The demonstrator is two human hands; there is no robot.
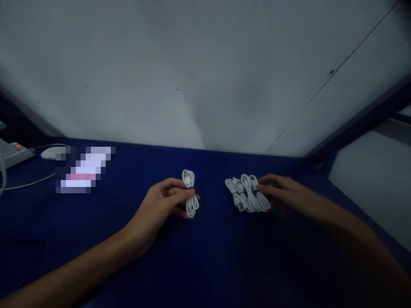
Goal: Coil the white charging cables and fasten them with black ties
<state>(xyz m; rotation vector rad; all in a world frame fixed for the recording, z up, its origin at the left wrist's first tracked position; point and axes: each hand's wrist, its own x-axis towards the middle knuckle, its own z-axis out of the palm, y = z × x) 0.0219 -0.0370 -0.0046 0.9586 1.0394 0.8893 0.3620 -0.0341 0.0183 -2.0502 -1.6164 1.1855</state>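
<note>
A white USB cable, coiled and bound at its middle with a dark tie, is pinched between the thumb and fingers of my left hand. Its USB plug shows near the upper end. To the right, several more coiled white USB cables stand side by side in a row, each with a dark tie. My right hand grips this row at its right end, thumb and forefinger on the outermost coil. Its lower fingers are dim and partly hidden. A strip of blue table separates the two hands.
The blue table meets a pale wall at the back. At the left are a pixelated bright rectangle, a white rounded object with a cord, and a white power strip with a red light.
</note>
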